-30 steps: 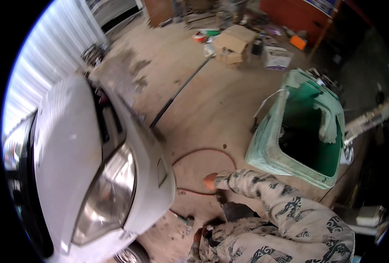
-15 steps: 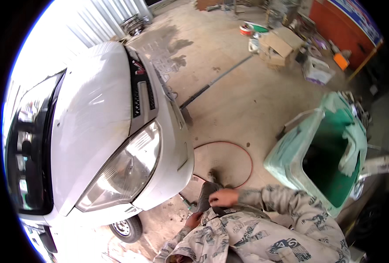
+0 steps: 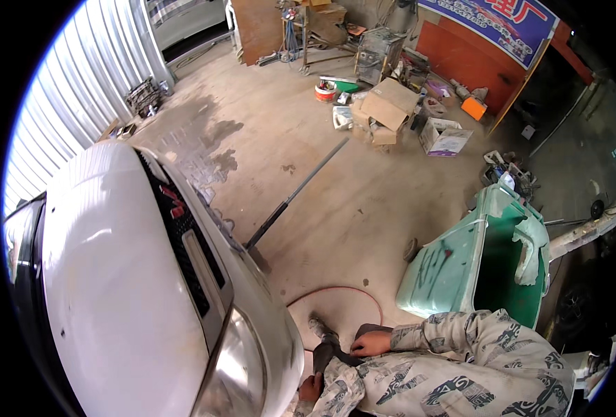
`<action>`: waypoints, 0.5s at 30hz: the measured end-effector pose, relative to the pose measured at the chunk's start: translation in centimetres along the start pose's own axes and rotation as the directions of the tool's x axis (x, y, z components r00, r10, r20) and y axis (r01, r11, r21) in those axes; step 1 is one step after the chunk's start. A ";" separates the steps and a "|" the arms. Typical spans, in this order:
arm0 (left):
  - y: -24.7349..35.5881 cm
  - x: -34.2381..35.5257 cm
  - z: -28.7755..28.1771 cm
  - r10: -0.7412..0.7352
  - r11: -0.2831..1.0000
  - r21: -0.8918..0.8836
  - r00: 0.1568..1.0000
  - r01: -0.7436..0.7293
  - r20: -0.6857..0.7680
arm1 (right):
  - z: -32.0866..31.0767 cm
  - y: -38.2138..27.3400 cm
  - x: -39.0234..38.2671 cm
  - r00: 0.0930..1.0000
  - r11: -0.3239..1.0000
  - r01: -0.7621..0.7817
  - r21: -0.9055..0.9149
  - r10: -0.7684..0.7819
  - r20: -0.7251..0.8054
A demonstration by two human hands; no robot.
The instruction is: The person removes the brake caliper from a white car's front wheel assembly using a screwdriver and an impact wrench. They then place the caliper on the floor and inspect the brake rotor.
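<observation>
The right hand (image 3: pixel 372 343) lies palm down with fingers curled over the edge of a dark pad (image 3: pixel 350 351), gripping it; the patterned sleeve (image 3: pixel 461 333) runs back from it to the right. The left hand (image 3: pixel 311 386) sits below and to the left of the right hand, at the pad's lower end, pressed close to the car bumper (image 3: pixel 287 347); only its knuckles show, so whether it is clenched or loose cannot be told. The pad lies on the floor (image 3: pixel 363 208) between the two hands. A grey tool (image 3: pixel 322 328) stands just left of the right hand, touching the pad's upper edge. A red hose (image 3: pixel 343 288) loops on the floor just above the right hand. The white car (image 3: pixel 113 292) fills the area left of both hands, its headlight (image 3: pixel 231 375) beside the left hand and its grille (image 3: pixel 183 236) farther up. A green bin (image 3: pixel 475 264) lies on its side up and to the right of the right hand, mouth facing right. A long dark bar (image 3: pixel 294 194) runs on the floor from the car's nose away from the hands. Well beyond it lie cardboard boxes (image 3: pixel 384 108), a white box (image 3: pixel 443 137) and a tape roll (image 3: pixel 325 90). A corrugated wall (image 3: pixel 79 90) stands far left.
</observation>
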State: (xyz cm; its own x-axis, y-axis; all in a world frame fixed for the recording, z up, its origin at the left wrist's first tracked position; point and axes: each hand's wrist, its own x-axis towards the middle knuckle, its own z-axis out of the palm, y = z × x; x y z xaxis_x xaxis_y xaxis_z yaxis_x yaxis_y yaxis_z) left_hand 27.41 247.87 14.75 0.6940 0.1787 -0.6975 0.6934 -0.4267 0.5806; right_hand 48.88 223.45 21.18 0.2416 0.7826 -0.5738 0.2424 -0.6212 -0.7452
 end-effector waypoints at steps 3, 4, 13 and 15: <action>2.0 2.3 -1.6 0.047 0.999 -0.015 0.998 -0.046 0.034 | -3.2 -1.3 0.3 0.998 0.996 -0.054 -0.072 0.054 0.006; 1.9 3.2 -1.7 0.041 0.998 -0.041 0.999 -0.040 0.012 | -4.1 -1.2 0.7 0.997 0.994 -0.071 -0.083 0.071 0.002; 1.4 13.2 -0.4 -0.094 0.965 0.183 0.897 0.189 -0.431 | -11.6 3.9 4.1 0.995 0.992 -0.049 0.117 0.059 -0.081; 4.1 16.0 -0.9 -0.101 0.956 0.197 0.877 0.216 -0.470 | -14.7 5.4 4.7 0.990 0.991 -0.020 0.130 0.038 -0.138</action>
State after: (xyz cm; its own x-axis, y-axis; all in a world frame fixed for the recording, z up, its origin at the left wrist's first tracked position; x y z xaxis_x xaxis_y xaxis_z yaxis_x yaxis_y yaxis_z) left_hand 41.54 249.74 6.37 0.6293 0.6165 -0.4733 0.7749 -0.5439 0.3219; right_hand 65.15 223.17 19.49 0.3782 0.7452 -0.5493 0.1135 -0.6262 -0.7714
